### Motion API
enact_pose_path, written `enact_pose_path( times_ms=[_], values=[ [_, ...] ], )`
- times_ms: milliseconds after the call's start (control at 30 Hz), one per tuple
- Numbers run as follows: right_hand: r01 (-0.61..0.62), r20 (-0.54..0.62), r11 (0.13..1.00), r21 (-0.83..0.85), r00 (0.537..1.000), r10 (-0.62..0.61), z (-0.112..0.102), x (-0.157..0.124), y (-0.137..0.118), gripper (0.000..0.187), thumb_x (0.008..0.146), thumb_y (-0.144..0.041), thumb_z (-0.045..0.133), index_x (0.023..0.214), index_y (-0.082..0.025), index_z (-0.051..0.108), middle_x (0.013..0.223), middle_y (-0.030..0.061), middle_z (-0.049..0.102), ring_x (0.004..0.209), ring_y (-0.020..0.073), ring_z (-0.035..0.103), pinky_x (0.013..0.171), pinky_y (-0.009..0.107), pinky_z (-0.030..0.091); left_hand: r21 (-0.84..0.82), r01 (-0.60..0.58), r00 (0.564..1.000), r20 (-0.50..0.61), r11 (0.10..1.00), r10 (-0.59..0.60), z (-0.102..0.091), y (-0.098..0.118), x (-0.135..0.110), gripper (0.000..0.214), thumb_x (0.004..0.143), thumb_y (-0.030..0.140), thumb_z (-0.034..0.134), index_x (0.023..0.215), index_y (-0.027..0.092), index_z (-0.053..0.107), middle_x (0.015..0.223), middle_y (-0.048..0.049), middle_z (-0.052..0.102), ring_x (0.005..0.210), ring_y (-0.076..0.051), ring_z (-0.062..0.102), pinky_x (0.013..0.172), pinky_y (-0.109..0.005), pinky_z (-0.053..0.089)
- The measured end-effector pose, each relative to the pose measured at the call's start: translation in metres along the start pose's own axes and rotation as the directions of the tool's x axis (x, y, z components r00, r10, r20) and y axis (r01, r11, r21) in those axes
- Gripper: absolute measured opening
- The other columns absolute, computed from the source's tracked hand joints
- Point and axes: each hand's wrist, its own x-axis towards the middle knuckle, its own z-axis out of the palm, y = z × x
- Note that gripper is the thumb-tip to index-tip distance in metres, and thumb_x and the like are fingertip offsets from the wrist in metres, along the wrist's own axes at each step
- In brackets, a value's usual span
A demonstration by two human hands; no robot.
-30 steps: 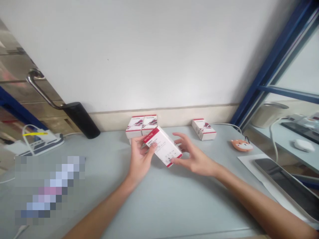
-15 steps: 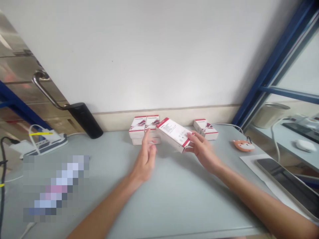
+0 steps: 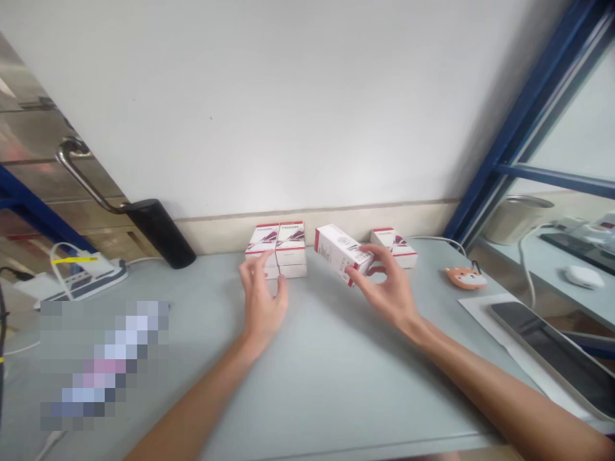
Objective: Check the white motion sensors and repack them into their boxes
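Note:
My right hand [image 3: 387, 285] grips a small white carton with red edges [image 3: 339, 251], thumb on its near side and fingers over the top. The carton is tilted, its side panel turned up. To its left, a block of similar cartons [image 3: 291, 250] stands against the wall, stacked and set side by side. My left hand [image 3: 263, 291] is in front of that block, thumb and fingers apart, with nothing held; whether its fingertips touch the cartons I cannot tell. Behind my right hand another white and red carton [image 3: 396, 246] rests on the table.
A black cylinder [image 3: 161, 234] leans near the wall at left, beside a power strip [image 3: 96, 282] with cables. A pixelated object [image 3: 106, 365] lies at front left. On the right are an orange animal-shaped case [image 3: 466, 277] and a phone [image 3: 542, 346] on white paper.
My right hand has rolled the carton, so a different side faces up. My left hand has drawn slightly left and its fingers have spread and curled before the carton block.

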Motion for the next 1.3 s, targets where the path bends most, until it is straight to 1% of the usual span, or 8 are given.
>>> enact_pose_path(
  times_ms=[133, 333, 400, 533, 700, 867, 1000, 1300],
  values=[
    [0.365, -0.009, 0.908, -0.207, 0.927, -0.375, -0.005, 0.0, 0.001, 0.04, 0.09, -0.04, 0.081, 0.125, -0.028, 0.067, 0.126, 0.0111, 0.076, 0.104, 0.031, 0.07, 0.09, 0.05, 0.058, -0.024, 0.147, 0.981, -0.123, 0.989, -0.148, -0.002, -0.02, 0.013, 0.064, 0.091, 0.02, 0.064, 0.151, 0.028, 0.045, 0.147, -0.0145, 0.043, 0.147, -0.033, 0.037, 0.127, -0.059, 0.029],
    [0.652, 0.126, 0.714, -0.255, 0.755, -0.644, -0.006, -0.005, -0.013, 0.041, 0.092, -0.03, 0.079, 0.131, -0.034, 0.068, 0.135, 0.007, 0.074, 0.107, 0.0305, 0.071, 0.092, 0.047, 0.055, -0.254, 0.319, 0.946, 0.018, 0.913, -0.325, 0.003, -0.045, 0.021, 0.069, 0.096, 0.026, 0.063, 0.158, 0.027, 0.033, 0.161, -0.0148, 0.046, 0.149, -0.029, 0.046, 0.128, -0.053, 0.033],
    [0.673, 0.186, 0.683, -0.284, 0.737, -0.65, -0.003, -0.007, -0.017, 0.036, 0.095, -0.027, 0.075, 0.13, -0.035, 0.07, 0.133, 0.0059, 0.075, 0.108, 0.0301, 0.071, 0.089, 0.046, 0.055, -0.25, 0.315, 0.947, 0.026, 0.915, -0.319, 0.003, -0.048, 0.021, 0.069, 0.097, 0.027, 0.064, 0.159, 0.029, 0.033, 0.161, -0.014, 0.048, 0.147, -0.029, 0.049, 0.126, -0.052, 0.036],
    [0.645, 0.254, 0.667, -0.374, 0.763, -0.595, 0.003, -0.004, -0.022, 0.028, 0.099, -0.024, 0.068, 0.125, -0.033, 0.072, 0.132, 0.0045, 0.076, 0.106, 0.0296, 0.07, 0.087, 0.045, 0.055, -0.243, 0.293, 0.955, 0.037, 0.925, -0.293, 0.001, -0.052, 0.021, 0.07, 0.094, 0.024, 0.065, 0.158, 0.03, 0.036, 0.158, -0.012, 0.052, 0.144, -0.027, 0.053, 0.123, -0.047, 0.041],
    [0.629, 0.271, 0.662, -0.407, 0.776, -0.57, 0.015, 0.025, -0.05, 0.031, 0.103, -0.029, 0.064, 0.134, -0.03, 0.067, 0.141, 0.0061, 0.071, 0.113, 0.0309, 0.064, 0.094, 0.047, 0.052, -0.232, 0.287, 0.957, 0.027, 0.929, -0.289, -0.001, -0.057, 0.023, 0.069, 0.093, 0.022, 0.066, 0.156, 0.027, 0.039, 0.153, -0.0132, 0.058, 0.14, -0.028, 0.058, 0.116, -0.046, 0.048],
    [0.709, 0.45, 0.523, -0.473, 0.705, -0.547, 0.065, 0.051, -0.093, 0.044, 0.103, -0.024, 0.063, 0.145, -0.019, 0.055, 0.136, 0.0121, 0.07, 0.12, 0.0317, 0.058, 0.095, 0.044, 0.048, -0.234, 0.309, 0.949, 0.009, 0.922, -0.316, 0.0, -0.053, 0.022, 0.067, 0.093, 0.026, 0.067, 0.155, 0.025, 0.041, 0.145, -0.0141, 0.065, 0.13, -0.027, 0.066, 0.104, -0.04, 0.055],
    [0.779, 0.6, 0.405, -0.479, 0.627, -0.497, 0.114, 0.056, -0.107, 0.025, 0.103, -0.014, 0.056, 0.127, -0.017, 0.063, 0.124, 0.0116, 0.071, 0.116, 0.0312, 0.057, 0.09, 0.044, 0.048, -0.194, 0.319, 0.946, 0.001, 0.928, -0.325, 0.0, -0.047, 0.022, 0.063, 0.092, 0.034, 0.07, 0.15, 0.022, 0.048, 0.132, -0.0138, 0.072, 0.115, -0.028, 0.072, 0.094, -0.039, 0.058],
    [0.751, 0.522, 0.511, -0.419, 0.66, -0.541, 0.173, 0.073, -0.088, 0.03, 0.102, -0.02, 0.06, 0.132, -0.02, 0.064, 0.13, 0.0115, 0.07, 0.118, 0.0338, 0.054, 0.093, 0.046, 0.047, -0.107, 0.355, 0.935, 0.013, 0.929, -0.355, -0.001, -0.053, 0.021, 0.065, 0.087, 0.03, 0.072, 0.148, 0.02, 0.049, 0.12, -0.0126, 0.075, 0.102, -0.03, 0.075, 0.084, -0.039, 0.059]
  ],
)
